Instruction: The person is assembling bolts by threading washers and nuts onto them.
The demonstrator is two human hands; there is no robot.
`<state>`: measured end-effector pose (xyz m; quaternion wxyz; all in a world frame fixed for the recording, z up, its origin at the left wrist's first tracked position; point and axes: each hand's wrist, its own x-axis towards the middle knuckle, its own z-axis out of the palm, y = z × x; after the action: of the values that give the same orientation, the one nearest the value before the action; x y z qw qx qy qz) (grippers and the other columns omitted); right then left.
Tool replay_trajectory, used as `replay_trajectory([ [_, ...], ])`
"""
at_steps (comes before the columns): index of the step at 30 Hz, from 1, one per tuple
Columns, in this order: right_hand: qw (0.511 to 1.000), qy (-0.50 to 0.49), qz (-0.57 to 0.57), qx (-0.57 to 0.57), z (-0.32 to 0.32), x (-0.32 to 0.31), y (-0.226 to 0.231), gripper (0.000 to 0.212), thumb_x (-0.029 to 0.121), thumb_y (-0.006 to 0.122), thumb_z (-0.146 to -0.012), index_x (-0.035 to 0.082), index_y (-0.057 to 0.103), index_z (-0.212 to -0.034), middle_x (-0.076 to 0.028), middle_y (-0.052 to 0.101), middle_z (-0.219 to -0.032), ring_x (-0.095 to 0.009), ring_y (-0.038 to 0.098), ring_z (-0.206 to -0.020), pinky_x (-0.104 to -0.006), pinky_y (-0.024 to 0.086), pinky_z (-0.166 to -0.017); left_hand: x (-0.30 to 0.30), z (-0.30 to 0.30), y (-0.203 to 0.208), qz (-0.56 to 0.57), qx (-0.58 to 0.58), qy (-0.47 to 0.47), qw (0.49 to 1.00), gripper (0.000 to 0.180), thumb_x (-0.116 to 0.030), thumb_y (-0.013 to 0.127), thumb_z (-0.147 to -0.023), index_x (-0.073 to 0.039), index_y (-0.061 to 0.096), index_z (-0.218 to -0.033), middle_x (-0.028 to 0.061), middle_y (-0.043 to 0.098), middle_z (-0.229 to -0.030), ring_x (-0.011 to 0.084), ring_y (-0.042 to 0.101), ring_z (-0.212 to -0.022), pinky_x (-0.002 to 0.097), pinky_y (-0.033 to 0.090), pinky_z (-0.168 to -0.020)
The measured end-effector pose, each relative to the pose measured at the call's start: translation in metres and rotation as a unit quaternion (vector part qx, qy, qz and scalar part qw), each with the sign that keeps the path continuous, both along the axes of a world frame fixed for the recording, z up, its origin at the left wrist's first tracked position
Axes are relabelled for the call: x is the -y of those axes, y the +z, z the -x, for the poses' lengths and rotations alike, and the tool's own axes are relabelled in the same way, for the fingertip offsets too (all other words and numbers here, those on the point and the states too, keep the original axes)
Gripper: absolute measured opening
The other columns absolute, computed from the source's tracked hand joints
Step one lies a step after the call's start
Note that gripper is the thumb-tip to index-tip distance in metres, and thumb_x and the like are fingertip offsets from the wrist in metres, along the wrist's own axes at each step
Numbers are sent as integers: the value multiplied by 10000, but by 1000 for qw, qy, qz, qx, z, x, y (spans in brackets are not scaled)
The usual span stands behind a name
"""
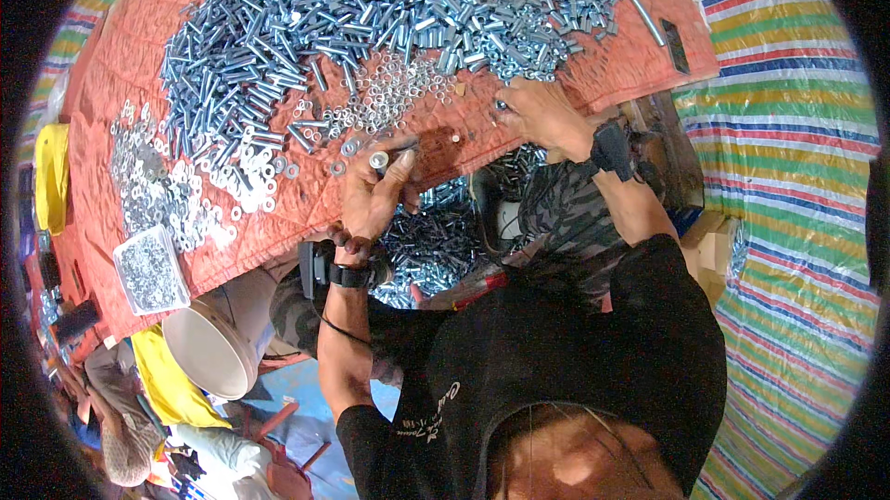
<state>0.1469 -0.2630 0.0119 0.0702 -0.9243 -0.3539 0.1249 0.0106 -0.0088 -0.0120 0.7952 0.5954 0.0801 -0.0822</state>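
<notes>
My left hand [369, 196] is closed around a short metal cylinder [378, 160], its pale round end facing up between thumb and fingers, near the table's front edge. My right hand [547, 118] rests at the near side of the nuts [528, 63], palm down with its fingers bent together. A small shiny metal piece [502, 105] shows at its fingertips, too small to name surely. Ahead of both hands spreads a big heap of metal sleeves and rods [343, 13]. Loose washers and rings [399, 88] lie between the heap and my left hand.
Flat washers [250, 176] cover the table's left part, beside a white tray [153, 270] of small metal pieces. The red cloth [464, 134] covers the table. Below its edge are dark bolts [431, 240] and a white bucket [211, 352]. Striped sheeting [788, 157] hangs at right.
</notes>
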Motion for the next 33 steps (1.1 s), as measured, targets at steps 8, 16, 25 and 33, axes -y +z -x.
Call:
replay_trajectory([
  [8,985,1,-162,-55,2,-19,-5,195,131,649,-781,-1,638,-925,-152,603,-833,-271,616,-705,-357,493,-620,4,-3,1,-103,59,-4,993,229,-141,534,-949,14,589,-1108,46,598,-683,106,557,-483,233,439,-408],
  [16,911,120,-356,-169,41,-92,30,213,105,635,-760,12,642,-952,-113,583,-840,-248,585,-784,-341,476,-665,10,1,-19,-223,131,21,966,90,-70,591,-836,18,612,-833,98,581,-549,207,587,-485,357,448,-496],
  [25,900,212,-360,-128,51,-104,34,254,26,618,-738,-16,579,-986,-142,534,-867,-311,569,-831,-385,466,-740,2,7,16,-290,117,19,950,252,14,568,-752,29,595,-1001,186,659,-809,308,659,-786,353,499,-695],
  [33,895,261,-348,-102,52,-106,42,294,-55,649,-715,-23,588,-1000,-145,540,-915,-304,567,-857,-362,461,-708,-3,9,-9,-274,249,24,929,223,65,550,-701,6,615,-906,142,615,-787,253,586,-695,326,454,-647],
])
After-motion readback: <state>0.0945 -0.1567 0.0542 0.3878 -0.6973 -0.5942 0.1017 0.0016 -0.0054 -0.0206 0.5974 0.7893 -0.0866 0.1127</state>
